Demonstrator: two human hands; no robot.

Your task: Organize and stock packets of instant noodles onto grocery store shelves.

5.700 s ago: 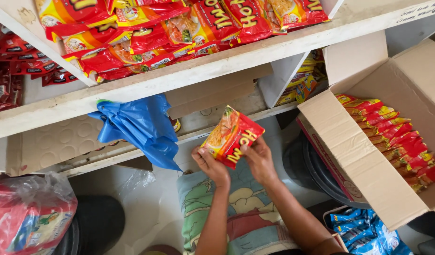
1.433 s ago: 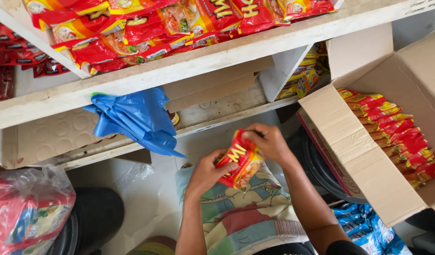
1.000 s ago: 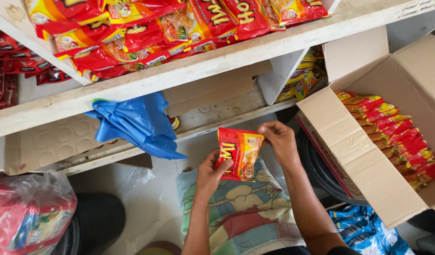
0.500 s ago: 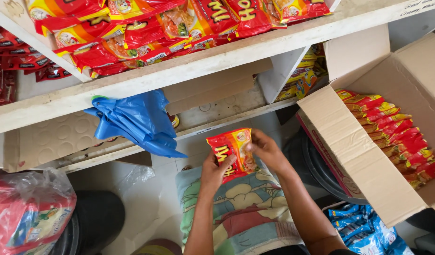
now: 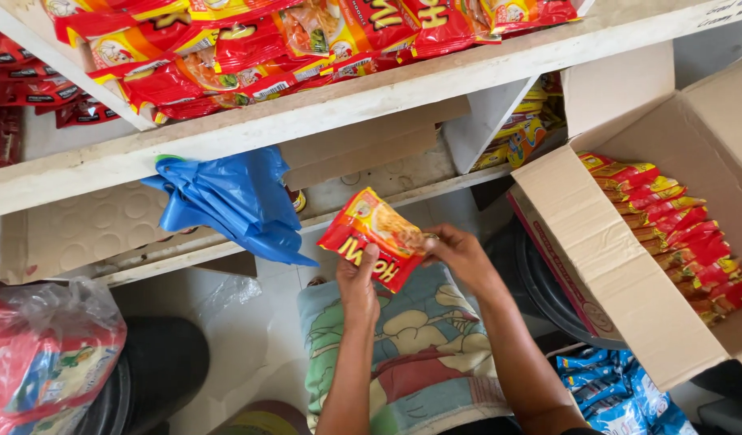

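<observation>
Both forearms reached up from the frame's bottom edge, hands raised in front of the white shelf [image 5: 371,105]. Left hand [image 5: 357,282] closed on the lower edge of the red-and-yellow noodle packet [image 5: 373,236], thumb on its front. Right hand [image 5: 461,256] pinched the packet's right edge, fingers curled. Packet tilted, held between both hands just below the shelf's lower board. Shelf's top board stacked with matching red packets [image 5: 306,40]. Blue plastic bag [image 5: 226,201] hung off the shelf, just left of the packet. Open cardboard box [image 5: 629,306] right of the shelf, a row of the same packets standing inside. Patterned cloth [image 5: 419,346] below the hands. Tiled floor under the shelf.
</observation>
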